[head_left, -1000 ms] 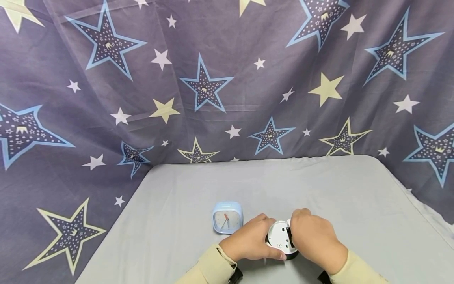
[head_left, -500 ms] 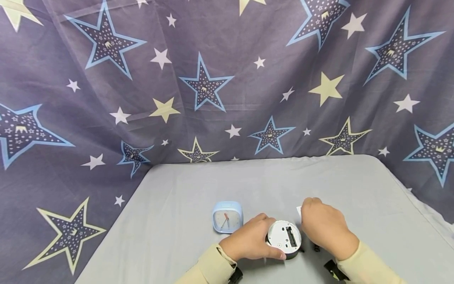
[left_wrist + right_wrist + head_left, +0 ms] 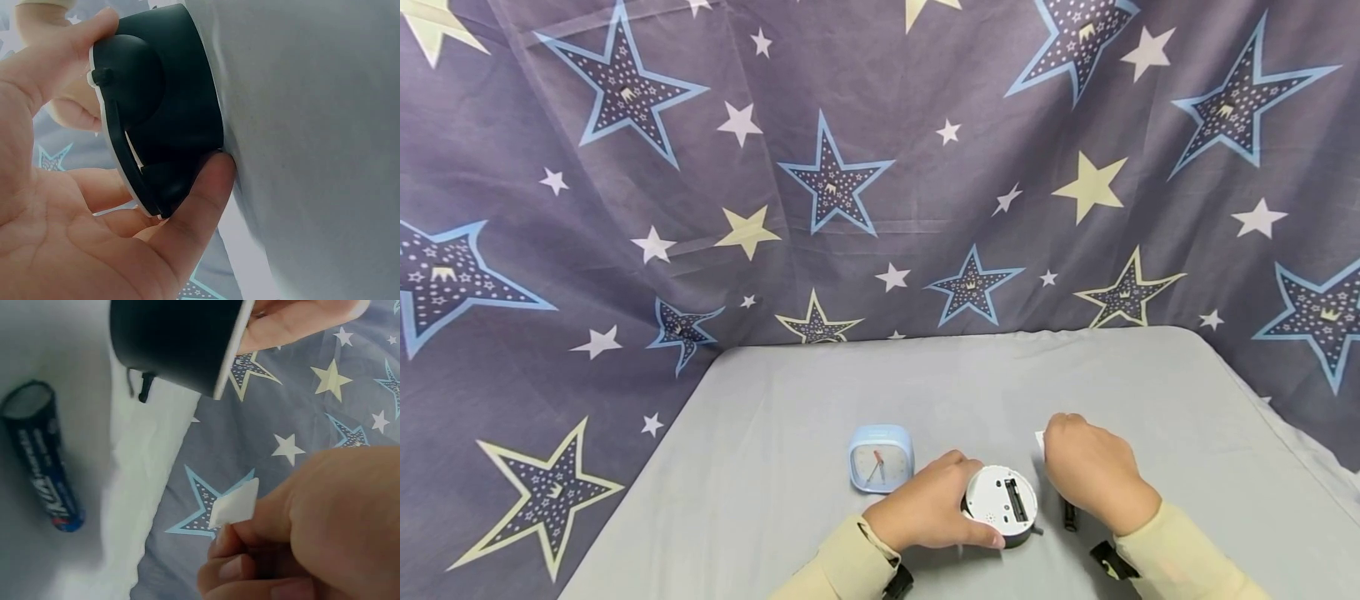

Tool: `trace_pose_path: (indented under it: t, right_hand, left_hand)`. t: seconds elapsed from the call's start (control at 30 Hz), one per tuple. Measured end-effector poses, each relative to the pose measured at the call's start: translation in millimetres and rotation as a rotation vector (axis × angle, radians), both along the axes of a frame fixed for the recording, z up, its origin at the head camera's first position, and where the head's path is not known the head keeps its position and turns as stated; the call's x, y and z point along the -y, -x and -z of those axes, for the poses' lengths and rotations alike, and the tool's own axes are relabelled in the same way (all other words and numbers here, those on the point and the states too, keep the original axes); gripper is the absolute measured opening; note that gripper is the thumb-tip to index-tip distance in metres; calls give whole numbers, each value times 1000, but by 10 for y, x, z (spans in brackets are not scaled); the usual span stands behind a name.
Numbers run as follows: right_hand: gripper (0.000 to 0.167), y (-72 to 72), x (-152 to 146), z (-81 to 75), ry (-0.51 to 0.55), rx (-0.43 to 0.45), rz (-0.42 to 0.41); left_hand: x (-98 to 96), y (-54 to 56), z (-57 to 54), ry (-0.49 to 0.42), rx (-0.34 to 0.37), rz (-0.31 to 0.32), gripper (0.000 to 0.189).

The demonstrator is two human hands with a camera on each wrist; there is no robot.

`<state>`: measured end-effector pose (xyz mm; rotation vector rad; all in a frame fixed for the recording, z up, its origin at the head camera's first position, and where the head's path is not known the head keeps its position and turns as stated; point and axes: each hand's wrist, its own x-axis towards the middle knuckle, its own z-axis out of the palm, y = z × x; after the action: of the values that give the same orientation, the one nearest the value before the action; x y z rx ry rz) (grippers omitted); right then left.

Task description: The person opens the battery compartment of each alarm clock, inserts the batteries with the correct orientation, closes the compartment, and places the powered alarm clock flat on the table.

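Note:
My left hand (image 3: 928, 504) grips a round alarm clock (image 3: 997, 502) by its sides, thumb across the near edge. The clock lies with its white back upward, and its battery slot (image 3: 1016, 499) is uncovered. Its body is black in the left wrist view, where my fingers (image 3: 203, 206) wrap its side. To the right of the clock, my right hand (image 3: 1093, 471) pinches a small white battery cover (image 3: 236, 503) between thumb and finger, held apart from the clock. A dark blue battery (image 3: 44, 456) lies on the cloth below my right hand, partly hidden in the head view.
A light blue square alarm clock (image 3: 882, 460) stands left of my left hand, its dial toward me. Grey cloth (image 3: 820, 392) covers the table. Behind it hangs a dark curtain (image 3: 880, 275) printed with stars.
My right hand has moved from the clock's back to the right and away, carrying the white cover. The battery slot and the battery have come into sight. My left hand has stayed put.

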<state>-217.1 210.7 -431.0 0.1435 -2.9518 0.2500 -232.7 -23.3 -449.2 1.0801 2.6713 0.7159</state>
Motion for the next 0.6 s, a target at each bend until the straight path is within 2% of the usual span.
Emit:
trace_pose_path:
  t: [0.23,0.6]
  right_hand:
    - [20,78,-20,132,3,23,-9]
    - [23,148,-45,288,15,108,-10]
  left_hand:
    - [-2,-2,6,5,-9,0,67]
    - [0,3,10,3,-15,4,67]
